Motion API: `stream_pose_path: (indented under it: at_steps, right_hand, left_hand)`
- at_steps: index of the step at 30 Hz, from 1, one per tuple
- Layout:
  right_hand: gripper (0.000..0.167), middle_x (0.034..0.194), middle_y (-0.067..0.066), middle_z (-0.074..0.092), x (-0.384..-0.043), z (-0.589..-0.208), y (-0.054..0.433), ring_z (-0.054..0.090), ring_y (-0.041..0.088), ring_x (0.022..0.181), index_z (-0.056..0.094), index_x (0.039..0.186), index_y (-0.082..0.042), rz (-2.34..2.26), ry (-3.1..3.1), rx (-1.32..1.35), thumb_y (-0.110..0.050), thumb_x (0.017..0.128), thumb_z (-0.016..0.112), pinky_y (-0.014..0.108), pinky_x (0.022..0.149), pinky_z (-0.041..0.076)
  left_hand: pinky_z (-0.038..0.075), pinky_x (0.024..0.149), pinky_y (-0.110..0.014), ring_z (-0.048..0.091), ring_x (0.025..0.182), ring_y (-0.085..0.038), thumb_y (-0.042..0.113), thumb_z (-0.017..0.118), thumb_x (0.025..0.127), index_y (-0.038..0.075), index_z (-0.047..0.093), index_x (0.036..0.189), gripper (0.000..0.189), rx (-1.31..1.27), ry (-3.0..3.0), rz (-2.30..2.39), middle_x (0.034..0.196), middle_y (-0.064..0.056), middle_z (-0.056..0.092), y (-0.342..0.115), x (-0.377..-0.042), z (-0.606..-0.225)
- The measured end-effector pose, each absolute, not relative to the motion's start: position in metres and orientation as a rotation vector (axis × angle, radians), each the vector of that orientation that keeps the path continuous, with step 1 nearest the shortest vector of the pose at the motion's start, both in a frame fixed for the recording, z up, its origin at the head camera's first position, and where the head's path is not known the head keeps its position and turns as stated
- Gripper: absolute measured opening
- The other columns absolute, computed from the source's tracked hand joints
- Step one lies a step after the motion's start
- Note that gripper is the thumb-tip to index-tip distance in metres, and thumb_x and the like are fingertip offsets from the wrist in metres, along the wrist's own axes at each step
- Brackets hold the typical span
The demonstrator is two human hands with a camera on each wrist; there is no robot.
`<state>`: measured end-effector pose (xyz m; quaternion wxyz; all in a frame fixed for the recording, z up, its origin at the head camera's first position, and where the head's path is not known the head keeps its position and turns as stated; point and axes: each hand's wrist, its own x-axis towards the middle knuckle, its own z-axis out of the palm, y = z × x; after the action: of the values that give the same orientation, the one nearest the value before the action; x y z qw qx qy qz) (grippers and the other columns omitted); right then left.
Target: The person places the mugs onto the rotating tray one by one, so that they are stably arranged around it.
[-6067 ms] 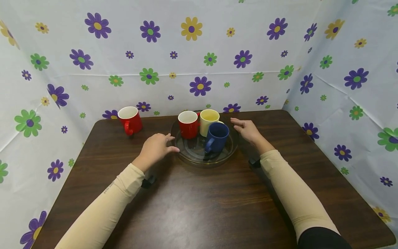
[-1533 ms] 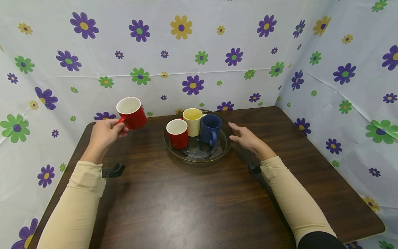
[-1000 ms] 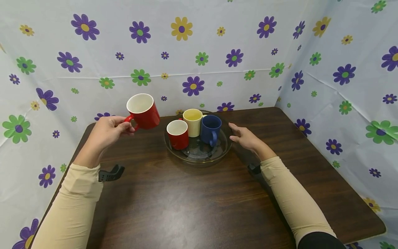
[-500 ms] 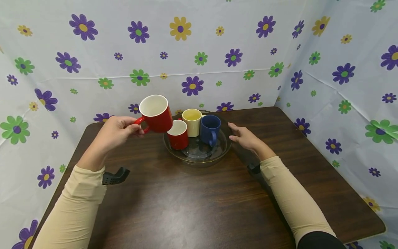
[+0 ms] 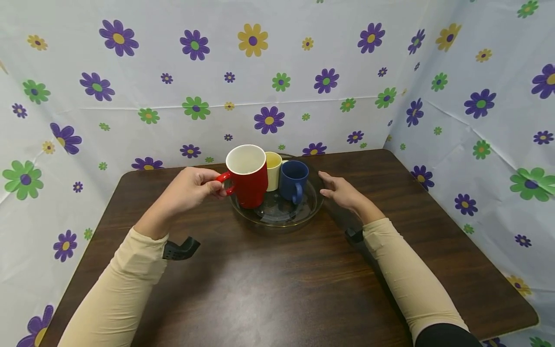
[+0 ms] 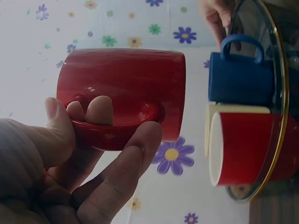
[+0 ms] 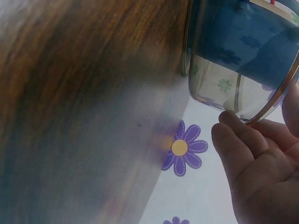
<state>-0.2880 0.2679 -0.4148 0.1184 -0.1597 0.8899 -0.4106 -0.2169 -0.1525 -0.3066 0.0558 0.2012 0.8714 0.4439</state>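
Observation:
My left hand [image 5: 188, 190] pinches the handle of a red mug [image 5: 250, 173] with a white inside. In the head view this mug hangs over the left side of a round glass dish [image 5: 284, 218] and mostly covers a second red mug [image 6: 245, 149] standing there. The left wrist view shows a gap between the two red mugs. Also in the dish stand a pale yellow mug [image 5: 273, 176] and a blue mug [image 5: 292, 179], its handle toward me. My right hand [image 5: 342, 193], fingers relaxed, is at the dish's right edge, fingertips by the gold rim [image 7: 275, 100] in the right wrist view.
The dark wooden table [image 5: 269, 284] carries the dish near its back edge. Behind and to the right hang white sheets [image 5: 329, 106] with printed flowers. Each wrist wears a black camera mount [image 5: 181, 249].
The left hand took the red mug from the table's back left and carried it right, now lower over the dish. Earlier, the mugs in the dish shifted and the blue one turned. The right hand stays still lately.

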Motion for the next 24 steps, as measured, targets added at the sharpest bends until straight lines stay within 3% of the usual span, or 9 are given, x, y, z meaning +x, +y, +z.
stream_pose_path:
  at_steps: [9, 17, 24]
  right_hand:
    - [0.066, 0.168, 0.018, 0.011, -0.287, -0.415, 0.268, 0.016, 0.039, 0.153, 0.018, 0.161, -0.002, -1.229, 2.584, -0.456, -0.01, 0.106, 0.053, 0.053, 0.122, 0.019]
    - [0.066, 0.168, 0.018, 0.013, -0.287, -0.416, 0.268, 0.017, 0.038, 0.153, 0.02, 0.161, -0.002, -1.221, 2.6, -0.461, -0.007, 0.105, 0.054, 0.053, 0.122, 0.019]
    - [0.065, 0.167, 0.019, 0.014, -0.288, -0.418, 0.269, 0.018, 0.038, 0.152, 0.021, 0.16, 0.0, -1.207, 2.618, -0.477, -0.006, 0.104, 0.055, 0.052, 0.122, 0.019]
  left_hand:
    - [0.062, 0.078, -0.031, 0.074, 0.079, -0.023, 0.001, 0.065, 0.098, -0.006, 0.073, 0.098, 0.011, 0.661, 2.546, 1.398, 0.085, -0.016, 0.074, -0.127, -0.219, -0.326]
    - [0.062, 0.07, -0.03, 0.074, 0.08, -0.038, 0.0, 0.065, 0.097, -0.008, 0.073, 0.096, 0.011, 0.692, 2.495, 1.4, 0.083, -0.019, 0.073, -0.106, -0.222, -0.344]
    - [0.063, 0.072, -0.04, 0.073, 0.073, -0.031, 0.003, 0.067, 0.097, -0.005, 0.074, 0.095, 0.011, 0.711, 2.516, 1.338, 0.08, -0.016, 0.073, -0.094, -0.226, -0.358]
